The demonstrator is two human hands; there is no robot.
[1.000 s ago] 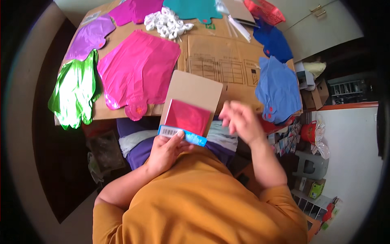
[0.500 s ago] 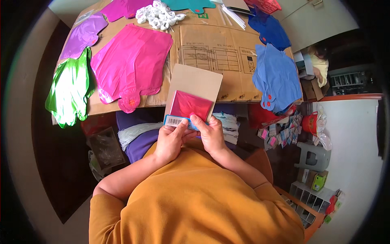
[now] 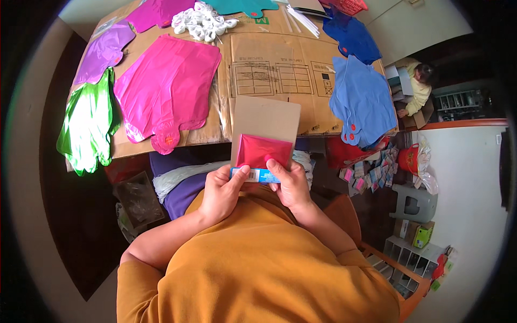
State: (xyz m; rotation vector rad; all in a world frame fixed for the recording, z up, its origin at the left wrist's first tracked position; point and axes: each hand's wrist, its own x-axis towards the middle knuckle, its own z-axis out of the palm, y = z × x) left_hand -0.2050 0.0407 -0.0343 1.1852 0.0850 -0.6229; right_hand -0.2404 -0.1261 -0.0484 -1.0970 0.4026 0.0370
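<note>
Between both hands, in front of my waist, is a card sleeve (image 3: 267,116) of plain beige cardboard with a blue, barcoded strip along its near edge. A folded pink-red foil balloon (image 3: 258,149) lies flat against the card. My left hand (image 3: 222,189) pinches the strip's left end, thumb on top and fingers behind. My right hand (image 3: 291,184) grips the right side, its thumb pressing on the foil. Beyond the card, a large flat pink foil balloon (image 3: 167,89) lies on the cardboard-covered table (image 3: 258,48).
Green foil balloons (image 3: 86,121) hang over the table's left edge, near a purple one (image 3: 105,51). Blue balloons (image 3: 361,99) lie at the right. White ribbon coils (image 3: 202,21) and white sticks (image 3: 303,21) lie at the back. Another person (image 3: 417,89) is beyond the table, at right.
The card with the folded balloon has moved slightly right and nearer to me, and stands straighter. My right thumb has shifted on the foil. The other person shows more now.
</note>
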